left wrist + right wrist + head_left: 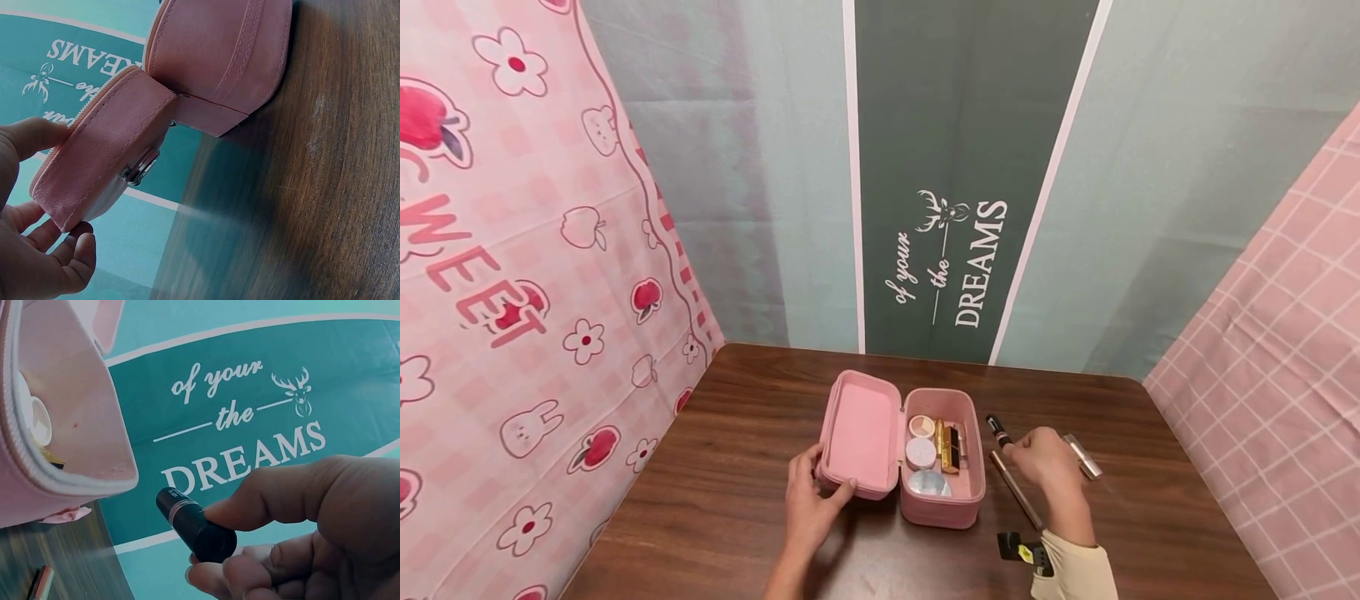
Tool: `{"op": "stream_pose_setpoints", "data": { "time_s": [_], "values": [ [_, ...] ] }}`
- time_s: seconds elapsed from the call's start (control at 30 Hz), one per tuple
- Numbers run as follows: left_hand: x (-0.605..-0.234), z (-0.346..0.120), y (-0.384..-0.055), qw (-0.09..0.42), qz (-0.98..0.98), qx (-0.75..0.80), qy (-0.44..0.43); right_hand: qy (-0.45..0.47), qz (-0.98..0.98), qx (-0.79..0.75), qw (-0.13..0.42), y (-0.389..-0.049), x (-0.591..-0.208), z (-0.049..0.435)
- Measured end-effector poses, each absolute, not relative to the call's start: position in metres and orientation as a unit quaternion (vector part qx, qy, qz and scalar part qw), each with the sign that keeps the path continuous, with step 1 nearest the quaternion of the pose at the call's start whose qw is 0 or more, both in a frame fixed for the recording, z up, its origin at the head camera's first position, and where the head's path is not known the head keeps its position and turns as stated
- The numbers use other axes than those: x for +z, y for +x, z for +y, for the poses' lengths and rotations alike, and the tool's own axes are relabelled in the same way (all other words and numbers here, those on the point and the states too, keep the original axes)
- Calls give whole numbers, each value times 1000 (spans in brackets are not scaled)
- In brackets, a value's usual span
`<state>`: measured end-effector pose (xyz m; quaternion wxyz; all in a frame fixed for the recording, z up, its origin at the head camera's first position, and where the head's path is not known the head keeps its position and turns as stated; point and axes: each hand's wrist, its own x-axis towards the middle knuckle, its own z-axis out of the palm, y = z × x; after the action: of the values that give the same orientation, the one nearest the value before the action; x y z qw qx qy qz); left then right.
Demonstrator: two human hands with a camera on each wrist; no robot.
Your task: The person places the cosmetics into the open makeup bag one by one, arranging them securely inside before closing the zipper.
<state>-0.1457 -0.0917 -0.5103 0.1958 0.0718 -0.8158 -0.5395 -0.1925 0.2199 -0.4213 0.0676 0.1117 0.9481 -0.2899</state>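
A pink zippered cosmetic case (943,512) stands on the table with its lid (861,429) swung out to the left. My left hand (811,504) grips the lid's outer edge, thumb on the rim and fingers underneath, as the left wrist view shows. To the right of the case, my right hand (1047,458) pinches a black lipstick tube (194,525) with a pinkish band between thumb and fingers. Inside the case lie a small round palette (922,427), a round pale compact (921,453), a shiny silver disc (929,483) and gold-and-black pieces (951,450).
A slim gold-brown tube (1017,490) lies on the table between the case and my right forearm. A clear and silvery tube (1082,457) lies just beyond my right hand. Behind the wooden table (722,467) hangs a green cloth (955,108); pink cloths hang at both sides.
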Motion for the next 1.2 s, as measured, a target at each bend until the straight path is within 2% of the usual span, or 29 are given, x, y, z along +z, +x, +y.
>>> {"op": "stream_pose_setpoints", "data": {
  "time_s": [1.2],
  "values": [
    [-512, -92, -147, 193, -819, -535, 73, 101, 957, -262, 79, -249, -431, 177]
  ]
}}
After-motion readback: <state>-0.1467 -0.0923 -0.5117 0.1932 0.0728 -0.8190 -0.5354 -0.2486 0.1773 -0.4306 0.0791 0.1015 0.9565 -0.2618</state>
